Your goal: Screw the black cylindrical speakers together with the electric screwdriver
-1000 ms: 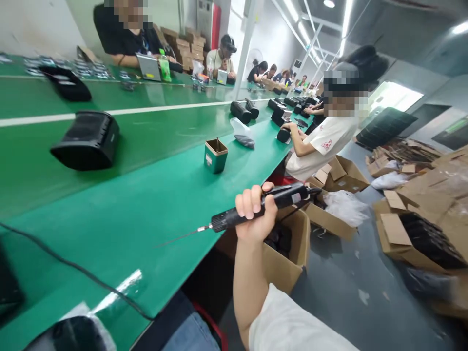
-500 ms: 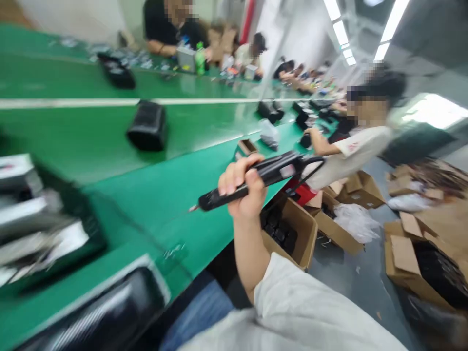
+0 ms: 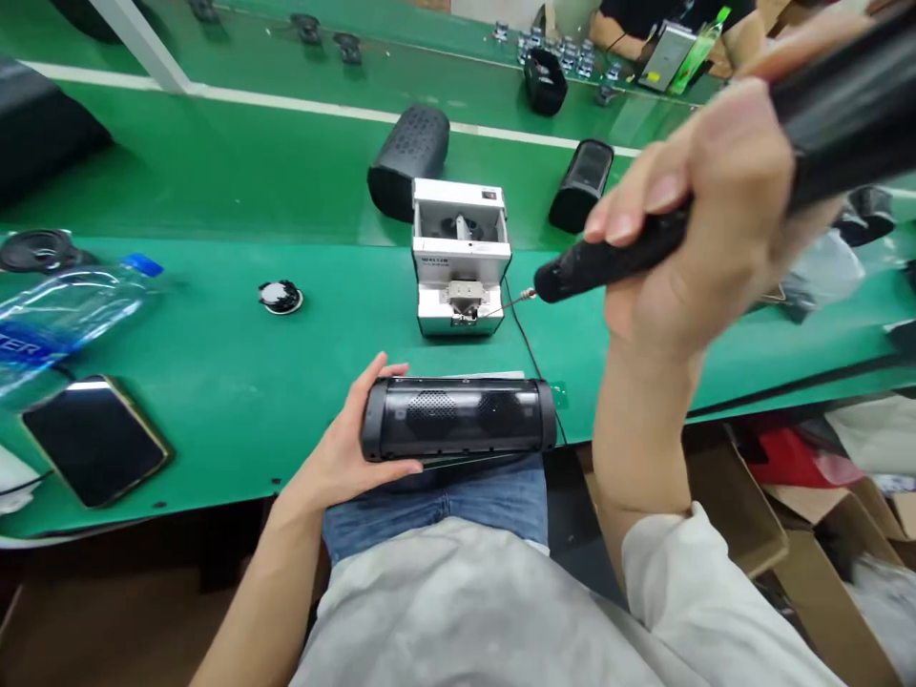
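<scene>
My right hand (image 3: 716, 215) is closed around a black electric screwdriver (image 3: 844, 105), raised at the right. Its thin bit (image 3: 511, 303) points left and its tip reaches the front outlet of a white screw feeder (image 3: 462, 256); whether it touches a screw is too small to tell. At the table's front edge, my left hand (image 3: 343, 448) grips the left end of a black cylindrical speaker (image 3: 465, 418), thumb below and fingers behind. The speaker lies sideways with its perforated face up.
Left of me are a phone (image 3: 96, 441), a plastic bottle (image 3: 78, 305) and a small round black-and-white part (image 3: 281, 297). Behind the feeder, speaker housings (image 3: 415, 157) stand on the green line. Cardboard boxes (image 3: 822, 582) are at lower right. A person's arm (image 3: 630, 43) shows across.
My view has swung left and down to the table in front of me. The screwdriver is now at the screw feeder, and my left hand with the speaker has come into view.
</scene>
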`<state>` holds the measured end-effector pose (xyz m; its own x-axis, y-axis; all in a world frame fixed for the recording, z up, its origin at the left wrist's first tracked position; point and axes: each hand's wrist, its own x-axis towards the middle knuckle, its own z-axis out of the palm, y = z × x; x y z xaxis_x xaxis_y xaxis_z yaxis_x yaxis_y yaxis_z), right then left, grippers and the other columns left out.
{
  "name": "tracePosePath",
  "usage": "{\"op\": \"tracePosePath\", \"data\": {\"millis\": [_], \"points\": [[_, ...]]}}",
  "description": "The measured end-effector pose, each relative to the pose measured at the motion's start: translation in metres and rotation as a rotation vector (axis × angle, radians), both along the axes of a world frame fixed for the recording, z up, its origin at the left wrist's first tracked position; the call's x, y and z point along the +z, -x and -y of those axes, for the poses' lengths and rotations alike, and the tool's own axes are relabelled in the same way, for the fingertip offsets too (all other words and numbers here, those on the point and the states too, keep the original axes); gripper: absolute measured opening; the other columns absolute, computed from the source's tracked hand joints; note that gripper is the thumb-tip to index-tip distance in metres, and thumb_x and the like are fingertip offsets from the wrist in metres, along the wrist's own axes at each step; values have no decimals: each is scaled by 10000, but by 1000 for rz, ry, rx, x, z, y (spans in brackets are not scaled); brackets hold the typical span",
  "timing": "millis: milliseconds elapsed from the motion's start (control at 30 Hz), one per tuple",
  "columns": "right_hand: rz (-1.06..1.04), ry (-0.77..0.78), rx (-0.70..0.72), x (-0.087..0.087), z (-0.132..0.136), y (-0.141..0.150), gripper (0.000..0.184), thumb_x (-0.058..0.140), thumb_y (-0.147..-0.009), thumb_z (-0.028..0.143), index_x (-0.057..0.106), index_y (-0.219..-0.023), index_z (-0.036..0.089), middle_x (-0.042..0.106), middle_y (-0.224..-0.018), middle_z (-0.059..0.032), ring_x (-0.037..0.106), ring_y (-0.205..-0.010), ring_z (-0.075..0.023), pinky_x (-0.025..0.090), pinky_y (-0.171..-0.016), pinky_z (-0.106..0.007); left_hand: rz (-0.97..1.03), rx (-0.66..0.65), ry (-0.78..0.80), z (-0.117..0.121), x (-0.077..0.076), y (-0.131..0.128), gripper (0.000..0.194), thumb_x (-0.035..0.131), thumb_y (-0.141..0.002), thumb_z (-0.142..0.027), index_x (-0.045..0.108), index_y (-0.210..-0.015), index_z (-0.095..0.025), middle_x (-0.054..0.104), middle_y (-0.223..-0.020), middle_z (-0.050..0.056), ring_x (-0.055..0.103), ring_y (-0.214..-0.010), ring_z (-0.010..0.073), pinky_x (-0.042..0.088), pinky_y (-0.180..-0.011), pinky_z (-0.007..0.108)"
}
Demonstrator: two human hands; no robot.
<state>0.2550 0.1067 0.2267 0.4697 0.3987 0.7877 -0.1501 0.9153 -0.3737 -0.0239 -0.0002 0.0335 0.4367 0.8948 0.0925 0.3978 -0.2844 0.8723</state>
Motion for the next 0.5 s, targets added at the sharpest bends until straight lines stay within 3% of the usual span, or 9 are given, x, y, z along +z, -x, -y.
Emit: {"op": "tracePosePath", "data": {"millis": [167,333,500], "points": [[161,69,-61,-4,-31,32,180,681,-967,228,631,-827,328,415,-570,92,361,-400,-138,367,-388,-353,97,-33,-35,2,-11,1,1318,966,-869,-586,80,-1830,-413,459,-1763,191,573,-1578,424,523,-1273,613],[345,133,-157,-1,-46,42,131,677,-860,315,639,-817,433,349,-543,94,336,-372,-144,368,-331,-394,119,-50,-57,2,-14,-1,1322,959,-886,-547,41,-1830,-436,451,-1765,176,542,-1600,415,494,-1298,639],[309,213,-178,1,-52,42,98,690,-761,370,630,-753,446,372,-508,109,294,-367,-125,310,-304,-390,120,-52,-87,0,-15,-3,1313,948,-894,-559,41,-1833,-424,464,-1738,179,546,-1579,411,501,-1284,651]]}}
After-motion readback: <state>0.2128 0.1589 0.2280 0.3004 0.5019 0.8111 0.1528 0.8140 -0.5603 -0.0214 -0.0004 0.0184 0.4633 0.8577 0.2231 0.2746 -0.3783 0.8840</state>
